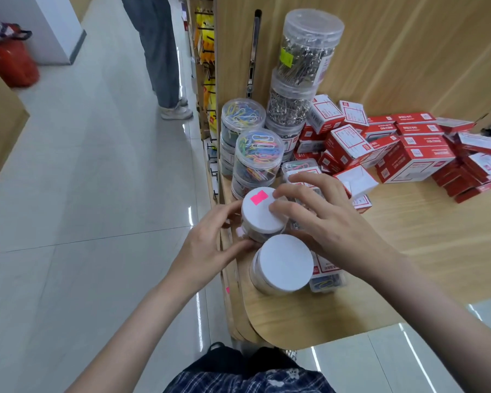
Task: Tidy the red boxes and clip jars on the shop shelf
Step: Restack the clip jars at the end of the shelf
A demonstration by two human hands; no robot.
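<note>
1. White-lidded jar point(262, 212) with a pink sticker stands at the wooden shelf point(408, 251) front edge, grasped between both hands: left hand point(207, 245) on its side, right hand point(321, 219) fingers on the lid.
2. Second white-lidded jar point(285, 263) just beside it, nearer.
3. Red boxes point(408, 148) lie jumbled behind; clear clip jars point(258, 157) stacked left.

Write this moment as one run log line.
left hand: holds pink-sticker jar | right hand: on its lid | red boxes: jumbled | shelf
</note>
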